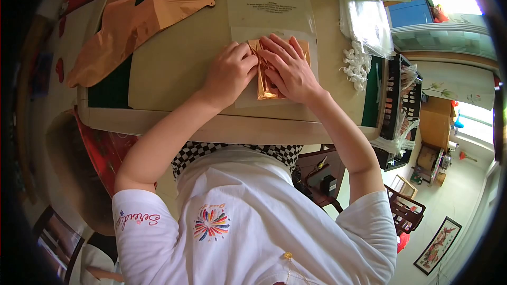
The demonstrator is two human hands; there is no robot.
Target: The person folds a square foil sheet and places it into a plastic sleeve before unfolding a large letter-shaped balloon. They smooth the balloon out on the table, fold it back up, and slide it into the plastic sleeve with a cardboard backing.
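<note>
A folded rose-gold foil balloon point(268, 91) lies on a clear plastic bag point(259, 103) on the table. My left hand point(230, 72) is closed at the balloon's left edge, fingers curled and fingertips against the foil. Stretched-out fingers of my right hand point(291, 68) lie flat across the top of the same packet, covering much of it. Just beyond the hands is another clear bag point(269, 8) with small printed text. A large unfolded rose-gold foil balloon point(158, 18) rests flat at the table's upper left.
White curled ties or tubes point(356, 66) lie in a bunch at the right, below a pile of clear plastic bags point(369, 24). A black crate point(404, 100) holding bagged items stands beyond the table's right edge. The table's front edge point(211, 126) runs close to my body.
</note>
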